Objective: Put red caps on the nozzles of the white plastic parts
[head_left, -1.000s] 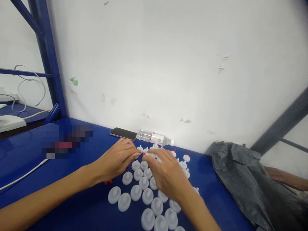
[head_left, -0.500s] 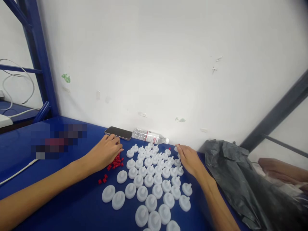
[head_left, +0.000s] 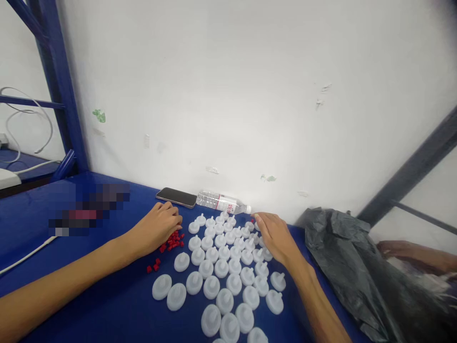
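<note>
My left hand rests at the upper left of the red pieces, its fingers curled down and together; the fingertips are partly hidden. Beside and under it lies a small pile of red caps, with several more loose nearer to me. Many white round discs with short nozzles are spread over the blue table. At their far right edge is my right hand, thumb and fingers drawn together next to a disc with a red cap on it. Whatever its fingertips hold is hidden.
Against the wall lie a phone and a clear plastic bottle. A dark grey plastic bag is at the right, with another person's arm beyond it. A white cable crosses the left side.
My right hand has shifted a little to the left, over the far right discs towards the red-capped one. The left hand stays at the red caps, its fingers slightly more tucked in.
</note>
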The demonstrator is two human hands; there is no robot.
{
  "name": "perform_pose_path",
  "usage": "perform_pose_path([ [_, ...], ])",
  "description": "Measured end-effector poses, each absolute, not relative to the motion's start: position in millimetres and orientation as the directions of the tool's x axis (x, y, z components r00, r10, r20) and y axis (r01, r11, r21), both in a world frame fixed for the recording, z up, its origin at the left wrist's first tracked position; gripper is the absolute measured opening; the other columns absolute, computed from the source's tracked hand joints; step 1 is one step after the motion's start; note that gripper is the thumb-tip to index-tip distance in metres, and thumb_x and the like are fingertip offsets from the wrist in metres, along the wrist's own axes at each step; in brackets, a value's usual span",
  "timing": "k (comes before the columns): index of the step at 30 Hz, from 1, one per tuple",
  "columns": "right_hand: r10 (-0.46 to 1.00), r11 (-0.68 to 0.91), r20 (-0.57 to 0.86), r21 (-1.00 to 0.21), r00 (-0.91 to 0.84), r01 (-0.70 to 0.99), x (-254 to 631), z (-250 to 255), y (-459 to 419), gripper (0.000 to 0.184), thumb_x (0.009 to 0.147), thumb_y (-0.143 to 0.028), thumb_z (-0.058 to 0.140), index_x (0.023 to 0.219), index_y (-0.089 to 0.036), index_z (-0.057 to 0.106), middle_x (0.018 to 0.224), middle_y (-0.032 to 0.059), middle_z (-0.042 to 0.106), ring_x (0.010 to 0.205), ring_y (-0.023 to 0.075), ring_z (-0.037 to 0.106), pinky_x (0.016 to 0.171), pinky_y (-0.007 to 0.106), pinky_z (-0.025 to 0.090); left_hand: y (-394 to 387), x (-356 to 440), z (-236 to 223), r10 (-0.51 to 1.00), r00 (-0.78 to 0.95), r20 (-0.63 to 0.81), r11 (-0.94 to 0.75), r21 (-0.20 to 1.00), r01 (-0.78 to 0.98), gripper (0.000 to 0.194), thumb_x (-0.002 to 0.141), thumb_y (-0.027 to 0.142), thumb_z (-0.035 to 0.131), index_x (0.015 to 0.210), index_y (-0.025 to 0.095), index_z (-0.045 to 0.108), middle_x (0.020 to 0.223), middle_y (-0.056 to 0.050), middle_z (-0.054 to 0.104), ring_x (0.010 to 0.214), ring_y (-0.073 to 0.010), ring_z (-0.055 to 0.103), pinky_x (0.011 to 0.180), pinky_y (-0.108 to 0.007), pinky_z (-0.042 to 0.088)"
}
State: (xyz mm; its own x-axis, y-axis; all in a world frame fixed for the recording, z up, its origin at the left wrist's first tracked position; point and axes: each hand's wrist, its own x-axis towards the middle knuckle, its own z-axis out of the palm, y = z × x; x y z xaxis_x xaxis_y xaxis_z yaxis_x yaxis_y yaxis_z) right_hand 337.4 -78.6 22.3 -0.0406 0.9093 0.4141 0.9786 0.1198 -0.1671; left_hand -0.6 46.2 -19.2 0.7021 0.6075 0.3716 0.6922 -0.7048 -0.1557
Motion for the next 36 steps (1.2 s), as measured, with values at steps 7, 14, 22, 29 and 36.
perform_pose_path([
  [7,0.914,0.249,0.367,-0.166,-0.175,0.954,294.5,23.4,-70.9,0.044,0.102,-0.038,0.022,0.119,-0.027,0.061,0.122,0.0027,0.065,0.121,0.0196,0.053,0.104,0.039,0.037,47.0,0.3,-24.7,0.619,0.693,0.368,-0.715,-0.102,0.692,0.015,0.086,0.041,0.062,0.079,0.029,0.067,0.081,0.002,0.069,0.082,-0.0211,0.054,0.071,-0.033,0.029],
  [14,0.894,0.296,0.391,-0.148,-0.219,0.944,286.1,24.4,-56.0,0.039,0.102,-0.034,0.027,0.104,-0.025,0.065,0.108,0.0031,0.071,0.110,0.0196,0.062,0.103,0.043,0.037,39.8,3.4,-18.0,0.639,0.682,0.357,-0.721,-0.030,0.692,0.009,0.084,0.034,0.064,0.077,0.029,0.065,0.079,0.003,0.071,0.080,-0.0209,0.058,0.070,-0.033,0.032],
  [22,0.820,0.226,0.564,-0.175,-0.091,0.958,280.9,36.1,-83.6,0.026,0.096,-0.038,0.044,0.113,-0.023,0.058,0.108,0.0069,0.064,0.094,0.0232,0.063,0.085,0.040,0.048,31.2,7.4,-5.3,0.646,0.636,0.422,-0.732,0.108,0.672,0.008,0.085,0.036,0.062,0.083,0.029,0.066,0.079,0.005,0.073,0.077,-0.0170,0.064,0.076,-0.031,0.041],
  [29,0.786,0.394,0.562,-0.132,-0.258,0.910,256.8,41.6,-95.0,0.022,0.097,-0.023,0.042,0.115,-0.025,0.054,0.113,0.0063,0.058,0.099,0.0216,0.061,0.085,0.039,0.052,34.0,9.5,-14.8,0.629,0.626,0.461,-0.758,0.185,0.626,0.011,0.079,0.026,0.067,0.088,0.031,0.071,0.086,0.004,0.078,0.083,-0.0195,0.068,0.077,-0.033,0.043],
  [36,0.766,0.451,0.550,-0.091,-0.333,0.888,253.3,36.6,-93.9,0.042,0.090,-0.013,0.052,0.130,-0.021,0.042,0.122,0.0094,0.057,0.113,0.0244,0.056,0.095,0.043,0.051,24.7,13.1,-2.4,0.646,0.515,0.563,-0.751,0.351,0.559,0.008,0.079,0.036,0.067,0.085,0.034,0.072,0.087,0.007,0.078,0.085,-0.0181,0.068,0.079,-0.031,0.046],
])
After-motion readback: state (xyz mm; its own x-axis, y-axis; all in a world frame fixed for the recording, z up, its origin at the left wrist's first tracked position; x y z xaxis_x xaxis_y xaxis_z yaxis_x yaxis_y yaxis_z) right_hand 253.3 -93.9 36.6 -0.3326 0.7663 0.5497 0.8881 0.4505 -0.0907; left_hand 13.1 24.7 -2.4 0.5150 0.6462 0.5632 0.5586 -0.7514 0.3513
